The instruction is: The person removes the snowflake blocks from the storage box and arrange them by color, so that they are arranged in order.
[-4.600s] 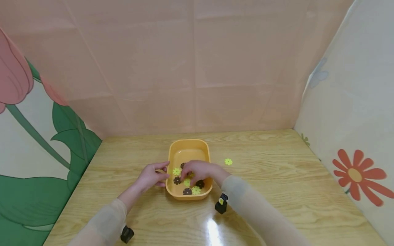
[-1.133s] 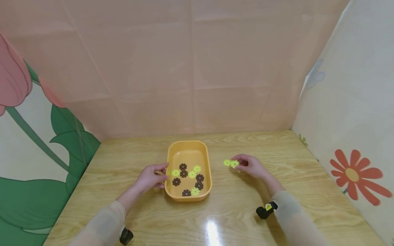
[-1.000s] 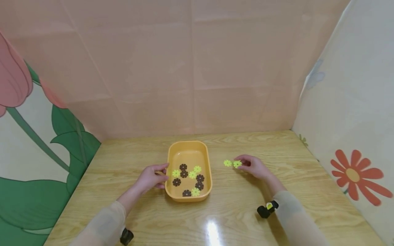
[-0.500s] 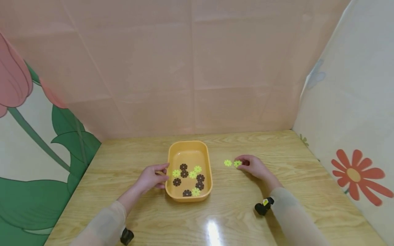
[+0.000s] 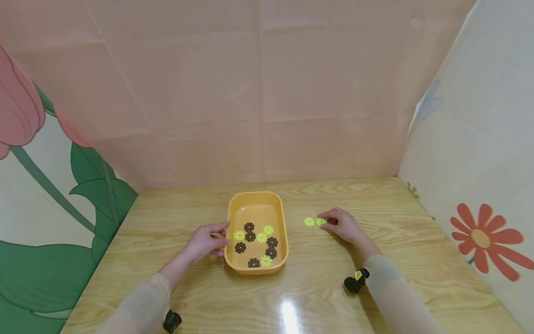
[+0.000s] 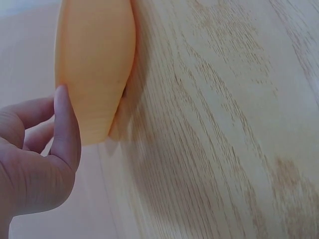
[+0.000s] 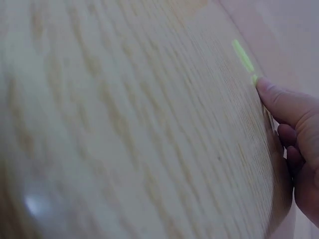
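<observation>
- Pinching a yellow piece (image 5: 321,221) between thumb and fingertips of the right hand (image 5: 340,224), right of centre in the head view, with no more gap than the thickness of the piece (impossible to tell whether lifted or resting).
- Showing a second yellow piece (image 5: 309,221) just left of that, flat on the table (image 5: 229,301).
- Touching the left side of the tray (image 5: 256,208), at the centre of the head view, with thumb and fingers of the left hand (image 5: 202,241), loosely bent and spread apart (thumb against the outer wall in the left wrist view).
- Holding, in the tray's lower part, six brown pieces (image 5: 239,247) and four yellow ones (image 5: 265,261), mixed together.
- Wearing pale sleeves (image 5: 146,299), plus a black camera (image 5: 354,281) at the right wrist and another at the left, lower left of the frame.
- Backing onto a pink wall (image 5: 250,93) across the top, with a red flower (image 5: 480,238) at lower right.
</observation>
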### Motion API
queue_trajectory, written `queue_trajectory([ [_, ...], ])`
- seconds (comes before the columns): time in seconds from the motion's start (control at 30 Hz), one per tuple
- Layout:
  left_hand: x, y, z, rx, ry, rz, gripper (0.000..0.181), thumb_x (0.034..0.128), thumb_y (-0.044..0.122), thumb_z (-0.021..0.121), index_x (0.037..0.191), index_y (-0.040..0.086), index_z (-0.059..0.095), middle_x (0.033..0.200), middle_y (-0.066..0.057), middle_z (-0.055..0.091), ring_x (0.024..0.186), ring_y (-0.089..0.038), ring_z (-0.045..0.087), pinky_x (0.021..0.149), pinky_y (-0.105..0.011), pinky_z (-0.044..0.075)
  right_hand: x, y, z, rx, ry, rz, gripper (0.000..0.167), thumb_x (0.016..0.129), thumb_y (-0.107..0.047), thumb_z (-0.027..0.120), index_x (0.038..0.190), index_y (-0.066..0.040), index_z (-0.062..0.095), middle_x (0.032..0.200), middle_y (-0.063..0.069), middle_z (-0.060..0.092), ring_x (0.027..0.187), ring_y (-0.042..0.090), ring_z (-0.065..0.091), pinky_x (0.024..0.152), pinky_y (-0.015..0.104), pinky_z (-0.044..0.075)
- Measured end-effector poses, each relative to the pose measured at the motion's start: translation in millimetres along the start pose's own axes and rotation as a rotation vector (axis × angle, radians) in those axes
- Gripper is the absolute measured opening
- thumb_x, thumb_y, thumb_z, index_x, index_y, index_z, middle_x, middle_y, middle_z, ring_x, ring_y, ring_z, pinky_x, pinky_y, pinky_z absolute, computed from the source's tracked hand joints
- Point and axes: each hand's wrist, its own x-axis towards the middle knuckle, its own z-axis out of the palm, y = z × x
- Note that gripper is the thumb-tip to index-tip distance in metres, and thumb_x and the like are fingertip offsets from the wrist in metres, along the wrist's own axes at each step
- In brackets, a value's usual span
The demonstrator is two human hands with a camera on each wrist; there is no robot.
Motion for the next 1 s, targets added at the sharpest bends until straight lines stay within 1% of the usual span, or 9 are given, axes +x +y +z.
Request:
queue_trajectory([
  [0.2, -0.6, 0.0, 0.1, 0.000, 0.000, 0.001, 0.059, 0.0857, -0.008, 0.069, 0.141, 0.001, 0.052, 0.115, -0.021, 0.055, 0.074, -0.022, 0.060, 0.064, -0.037, 0.065, -0.1, 0, 1, -0.009, 0.012, 0.007, 0.031, 0.084, -0.013, 0.080, 0.114, -0.005, 0.073, 0.092, 0.005, 0.061, 0.083, 0.018, 0.055, 0.071, 0.028, 0.053],
  [0.33, -1.0, -0.1, 0.4, -0.004, -0.001, 0.003, 0.059, 0.0858, -0.009, 0.069, 0.141, 0.001, 0.052, 0.115, -0.022, 0.055, 0.075, -0.022, 0.060, 0.064, -0.037, 0.065, -1.7, 0, 0, -0.009, 0.017, 0.010, 0.033, 0.084, -0.014, 0.080, 0.114, -0.004, 0.073, 0.093, 0.006, 0.061, 0.083, 0.018, 0.056, 0.072, 0.029, 0.054],
  [0.43, -1.4, 0.5, 0.9, -0.003, -0.002, 0.002, 0.059, 0.0856, -0.009, 0.069, 0.141, 0.001, 0.052, 0.115, -0.021, 0.055, 0.074, -0.022, 0.060, 0.064, -0.037, 0.065, -3.3, 0, 0, -0.001, 0.037, 0.017, 0.033, 0.084, -0.014, 0.080, 0.114, -0.003, 0.072, 0.093, 0.006, 0.062, 0.083, 0.018, 0.056, 0.072, 0.028, 0.053],
  [0.63, -1.2, 1.3, 1.3, -0.001, 0.003, 0.001, 0.059, 0.0854, -0.009, 0.070, 0.141, 0.002, 0.053, 0.114, -0.021, 0.055, 0.074, -0.022, 0.060, 0.063, -0.037, 0.065, -5.4, 3, 0, 0.086, 0.084, 0.053, 0.034, 0.084, -0.012, 0.080, 0.115, -0.001, 0.071, 0.093, 0.007, 0.063, 0.082, 0.019, 0.056, 0.069, 0.023, 0.050],
  [0.73, -0.8, 1.0, 1.2, 0.001, 0.005, 0.006, 0.058, 0.0856, -0.008, 0.070, 0.141, 0.002, 0.053, 0.114, -0.021, 0.055, 0.073, -0.021, 0.060, 0.063, -0.036, 0.065, -6.7, 1, -2, 0.128, 0.083, 0.060, 0.034, 0.086, -0.011, 0.078, 0.116, 0.001, 0.069, 0.092, 0.008, 0.063, 0.081, 0.018, 0.055, 0.068, 0.022, 0.049],
  [0.83, -0.6, 0.8, 1.1, 0.002, 0.006, 0.008, 0.058, 0.0856, -0.009, 0.070, 0.140, 0.001, 0.053, 0.113, -0.021, 0.055, 0.072, -0.021, 0.059, 0.062, -0.036, 0.065, -7.6, -6, -4, 0.134, 0.071, 0.046, 0.032, 0.087, -0.010, 0.076, 0.116, 0.002, 0.069, 0.089, 0.005, 0.062, 0.080, 0.015, 0.054, 0.067, 0.021, 0.049],
  [0.9, -0.4, 0.6, 1.0, 0.004, 0.005, 0.007, 0.058, 0.0858, -0.009, 0.069, 0.140, 0.001, 0.053, 0.113, -0.021, 0.055, 0.072, -0.021, 0.059, 0.062, -0.035, 0.065, -6.6, -13, -6, 0.130, 0.058, 0.015, 0.031, 0.087, -0.008, 0.076, 0.116, 0.003, 0.069, 0.087, 0.003, 0.061, 0.078, 0.013, 0.054, 0.066, 0.021, 0.049],
  [1.0, -0.3, 0.7, 0.8, 0.006, 0.003, 0.006, 0.058, 0.0857, -0.009, 0.069, 0.141, 0.001, 0.052, 0.114, -0.021, 0.055, 0.072, -0.021, 0.059, 0.062, -0.035, 0.065, -2.0, -29, -7, 0.112, 0.028, -0.062, 0.030, 0.086, -0.006, 0.076, 0.114, 0.003, 0.069, 0.085, 0.001, 0.060, 0.075, 0.012, 0.053, 0.063, 0.022, 0.049],
])
